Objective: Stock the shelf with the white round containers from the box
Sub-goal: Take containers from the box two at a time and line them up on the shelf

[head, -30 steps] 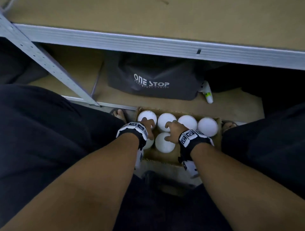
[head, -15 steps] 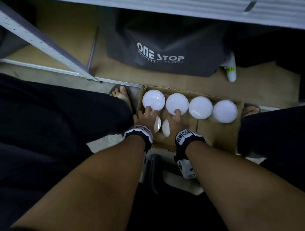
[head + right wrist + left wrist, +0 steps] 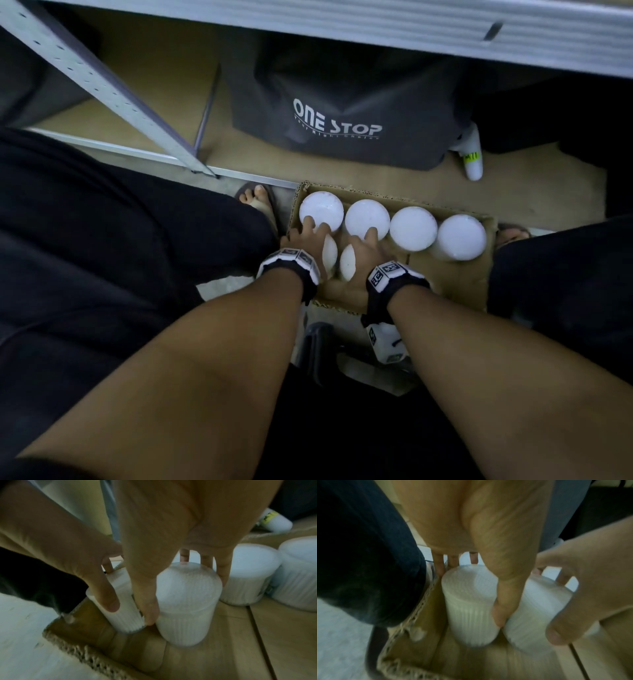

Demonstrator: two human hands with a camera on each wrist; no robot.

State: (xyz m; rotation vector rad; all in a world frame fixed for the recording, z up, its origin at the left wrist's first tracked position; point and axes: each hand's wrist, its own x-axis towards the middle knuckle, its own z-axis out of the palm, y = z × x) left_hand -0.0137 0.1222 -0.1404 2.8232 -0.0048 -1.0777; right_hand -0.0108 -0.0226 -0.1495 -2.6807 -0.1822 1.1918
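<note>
Gripping one white container (image 3: 469, 601) per hand, your left hand (image 3: 306, 240) and right hand (image 3: 364, 255) sit inside the box (image 3: 459, 281).

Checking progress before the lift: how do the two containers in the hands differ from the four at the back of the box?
The two gripped containers are tilted, one each in the left hand and the right hand; the back four stand upright, ungripped. The gripped pair sits in the near row; the others line the box far wall. All look alike: white, round, ribbed.

Cardboard box (image 3: 459, 284) resting on the floor (image 3: 226, 286) before the shelf unit. Lower shelf board (image 3: 520, 192) bearing a grey bag (image 3: 342, 113) and a white bottle (image 3: 472, 164), lying on its side
</note>
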